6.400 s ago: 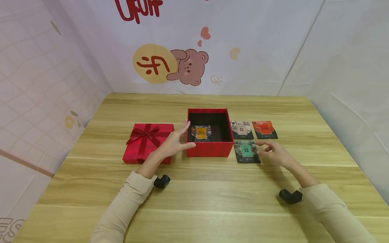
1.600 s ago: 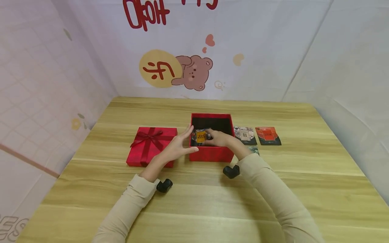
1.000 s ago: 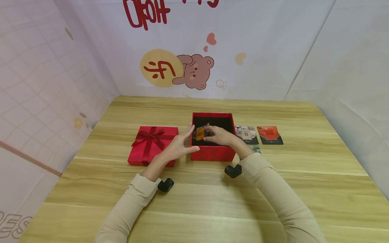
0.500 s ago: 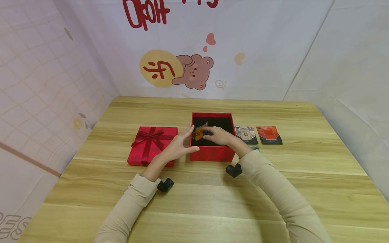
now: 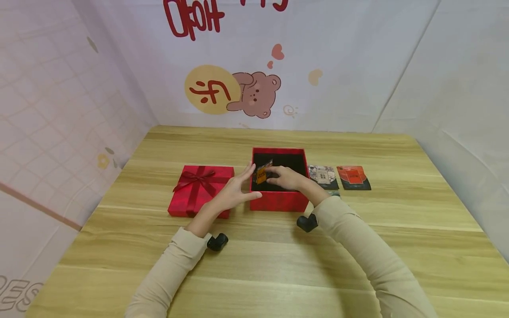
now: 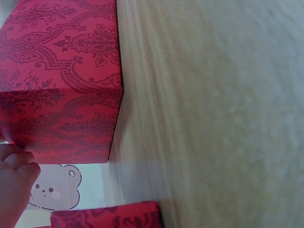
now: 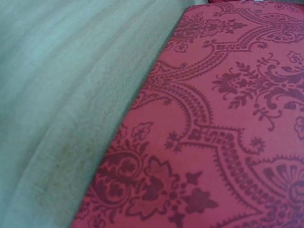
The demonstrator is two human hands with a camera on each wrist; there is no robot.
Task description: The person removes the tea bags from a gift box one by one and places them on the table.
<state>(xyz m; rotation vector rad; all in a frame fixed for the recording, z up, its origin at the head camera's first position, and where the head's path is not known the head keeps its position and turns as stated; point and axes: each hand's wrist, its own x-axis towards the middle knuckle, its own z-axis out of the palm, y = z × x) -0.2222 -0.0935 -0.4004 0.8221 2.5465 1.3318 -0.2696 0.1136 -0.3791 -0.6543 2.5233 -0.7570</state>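
In the head view a red patterned box [image 5: 278, 202] stands lidless on the table, its inside black. My right hand [image 5: 292, 178] reaches over its front wall and pinches the right edge of a sachet with an orange label [image 5: 261, 175]. The sachet is tilted inside the box's left part; its lower edge is hard to make out. My left hand [image 5: 234, 193] rests at the box's left side, fingers extended and thumb spread towards the front corner. Knuckles of the left hand [image 6: 16, 173] show beside the box in the left wrist view. Only the box wall [image 7: 228, 123] and tabletop fill the right wrist view.
Left of the box lies its red lid [image 5: 199, 201] with a ribbon bow. To the right are a whitish sachet [image 5: 323, 176] and a red sachet [image 5: 354, 177]. A green sachet [image 5: 334, 193] is mostly hidden behind the right forearm. Fabric walls edge the wooden table [image 5: 258, 274].
From beside the green sachet, my right hand has moved left into the box and taken hold of the orange-labelled sachet, which has since tilted. My left hand has stayed at the box's left side.
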